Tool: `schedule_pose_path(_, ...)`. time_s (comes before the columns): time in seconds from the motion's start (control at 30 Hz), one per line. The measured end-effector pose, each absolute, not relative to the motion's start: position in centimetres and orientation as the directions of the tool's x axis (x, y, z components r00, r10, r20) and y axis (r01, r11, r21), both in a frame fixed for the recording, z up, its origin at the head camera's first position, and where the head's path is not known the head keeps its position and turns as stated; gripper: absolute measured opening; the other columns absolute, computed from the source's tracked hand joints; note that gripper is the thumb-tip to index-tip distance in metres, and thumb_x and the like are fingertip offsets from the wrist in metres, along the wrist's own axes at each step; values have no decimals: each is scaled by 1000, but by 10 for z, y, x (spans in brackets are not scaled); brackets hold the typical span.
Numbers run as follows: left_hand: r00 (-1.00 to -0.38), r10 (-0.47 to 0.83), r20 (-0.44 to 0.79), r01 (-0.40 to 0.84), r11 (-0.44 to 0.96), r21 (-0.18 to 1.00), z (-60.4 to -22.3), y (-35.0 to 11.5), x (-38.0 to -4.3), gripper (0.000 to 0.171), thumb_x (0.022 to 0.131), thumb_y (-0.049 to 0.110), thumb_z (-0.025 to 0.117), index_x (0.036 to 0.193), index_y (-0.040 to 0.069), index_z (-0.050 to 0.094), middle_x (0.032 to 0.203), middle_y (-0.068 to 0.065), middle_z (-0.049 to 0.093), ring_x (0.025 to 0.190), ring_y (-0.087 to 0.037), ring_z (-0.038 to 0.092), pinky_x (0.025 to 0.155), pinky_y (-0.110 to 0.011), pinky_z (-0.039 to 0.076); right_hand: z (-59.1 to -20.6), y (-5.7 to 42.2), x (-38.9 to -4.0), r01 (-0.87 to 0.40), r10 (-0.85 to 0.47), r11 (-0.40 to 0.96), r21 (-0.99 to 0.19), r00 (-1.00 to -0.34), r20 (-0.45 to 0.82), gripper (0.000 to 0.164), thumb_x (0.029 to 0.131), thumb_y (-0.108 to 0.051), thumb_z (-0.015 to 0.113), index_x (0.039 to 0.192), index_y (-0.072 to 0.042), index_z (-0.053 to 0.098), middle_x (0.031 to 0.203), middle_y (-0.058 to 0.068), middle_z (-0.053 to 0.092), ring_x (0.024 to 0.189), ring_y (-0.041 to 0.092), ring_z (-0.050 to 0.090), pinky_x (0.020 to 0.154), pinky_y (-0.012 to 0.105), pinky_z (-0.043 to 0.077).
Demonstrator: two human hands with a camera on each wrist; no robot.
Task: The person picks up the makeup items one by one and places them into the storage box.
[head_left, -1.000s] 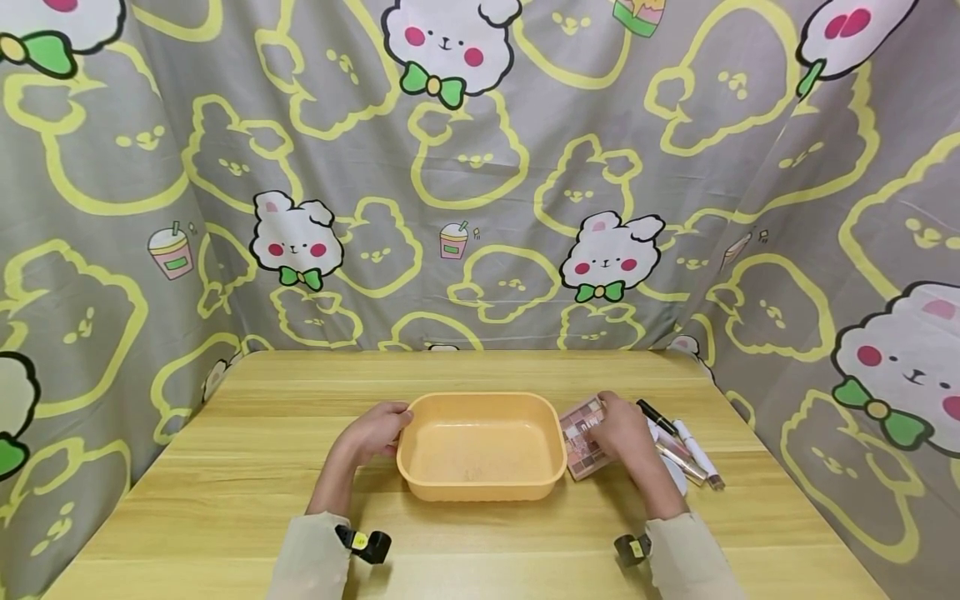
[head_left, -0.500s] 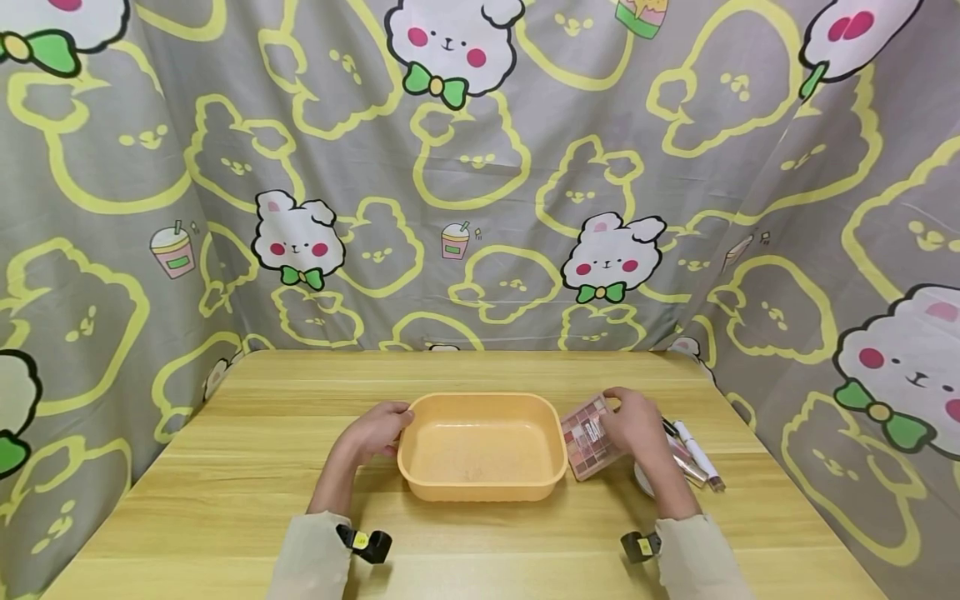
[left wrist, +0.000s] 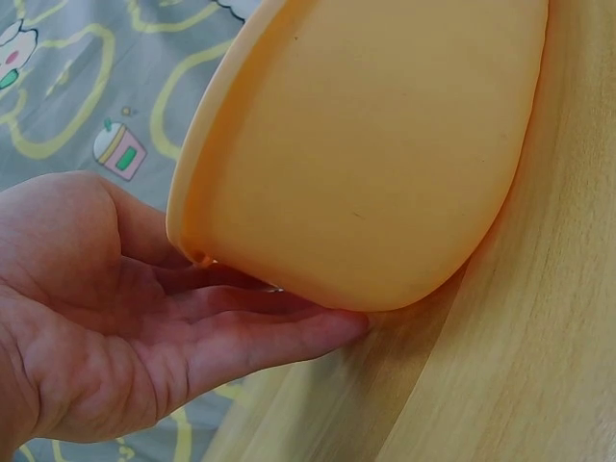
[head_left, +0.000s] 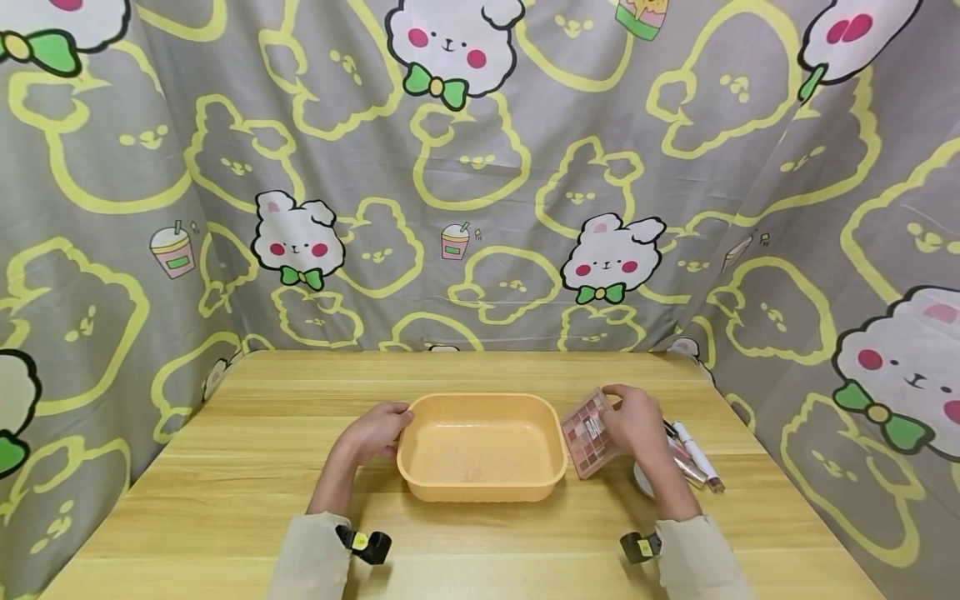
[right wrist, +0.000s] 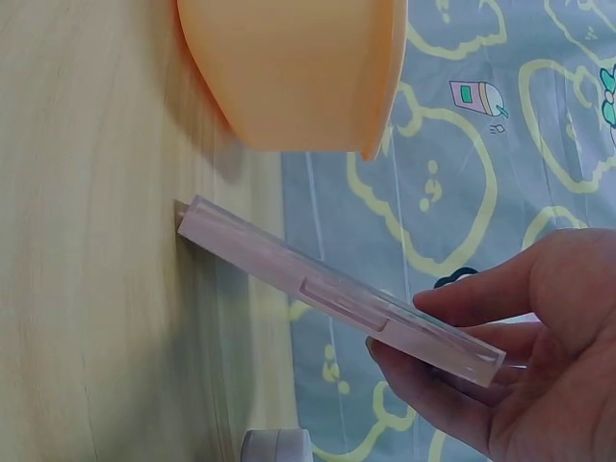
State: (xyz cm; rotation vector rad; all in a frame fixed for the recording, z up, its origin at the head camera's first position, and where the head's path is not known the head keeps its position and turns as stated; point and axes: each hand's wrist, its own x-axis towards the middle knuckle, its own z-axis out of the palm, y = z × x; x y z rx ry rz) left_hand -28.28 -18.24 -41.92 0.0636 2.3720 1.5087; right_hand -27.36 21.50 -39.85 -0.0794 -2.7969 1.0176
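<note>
An orange plastic basin (head_left: 480,493) stands on the table. My left hand (head_left: 377,431) holds its left end, thumb at the rim and fingers along the outer wall in the left wrist view. To the right of the basin, my right hand (head_left: 636,419) pinches an eyeshadow palette (head_left: 587,435) by its far right part, thumb on one face and fingers on the other. The palette has a clear lid over rows of pink and brown pans. It is tilted, its lower edge close to the wood in the right wrist view, and its upper edge in the hand.
Behind the right hand lie several cosmetics, among them a white tube (head_left: 699,456) and a round white case (head_left: 642,481), partly hidden by the wrist. A patterned curtain (head_left: 480,283) hangs along the back and sides of the wooden table (head_left: 247,467).
My right hand has shifted slightly right and up, and the palette has gone from nearly flat to tilted, its right side raised. My left hand and the basin have stayed in place.
</note>
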Motion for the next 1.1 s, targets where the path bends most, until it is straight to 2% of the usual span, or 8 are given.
schedule_pose_path(0.17,-944,215,-252,-140,431,892,-419,-182,-283,53,109,18,39,152,-11,33,140,-29,55,124,-42,59,81,-47,59,-398,216,-275,-8,113,765,-644,-983,146,50,88,-6,53,136,4,60,108,29,72,56,16,57,47,30,40)
schedule_pose_path(0.37,-942,220,-255,-142,427,893,-418,-182,-283,53,109,18,39,153,-12,31,142,-30,53,125,-42,59,83,-48,59,-395,217,-274,-18,125,757,-653,-977,172,48,89,-7,51,136,2,61,107,29,72,48,14,48,44,29,37)
schedule_pose_path(0.5,-941,221,-255,-141,428,893,-417,-181,-283,54,109,18,39,153,-11,31,143,-30,52,125,-42,58,83,-48,60,-391,217,-272,-29,139,766,-643,-968,209,45,90,-8,54,133,3,64,106,28,72,65,24,64,51,31,45)
schedule_pose_path(0.63,-939,226,-258,-146,417,897,-417,-178,-282,53,109,17,38,154,-11,30,143,-30,52,126,-43,58,84,-48,60,-389,218,-271,-18,163,767,-641,-962,221,43,92,-10,56,132,2,65,105,26,73,89,35,70,65,40,54)
schedule_pose_path(0.77,-937,235,-257,-143,412,900,-417,-177,-283,53,110,17,37,154,-11,31,142,-29,53,125,-42,58,84,-49,60,-389,219,-272,-11,186,764,-645,-954,237,43,93,-12,56,132,1,65,104,24,73,91,36,69,73,47,55)
schedule_pose_path(1.0,-935,246,-256,-139,410,902,-418,-177,-283,52,110,17,37,154,-10,32,140,-28,55,123,-41,59,82,-48,60,-386,222,-271,-24,224,752,-659,-931,289,41,95,-14,56,131,1,66,99,23,74,84,33,69,66,37,51)
schedule_pose_path(1.1,-933,251,-258,-140,408,902,-419,-177,-283,52,110,18,37,154,-11,31,140,-28,55,123,-41,60,82,-48,60,-383,222,-270,-20,262,736,-677,-913,312,41,94,-13,57,130,2,67,98,23,75,83,34,70,67,37,51)
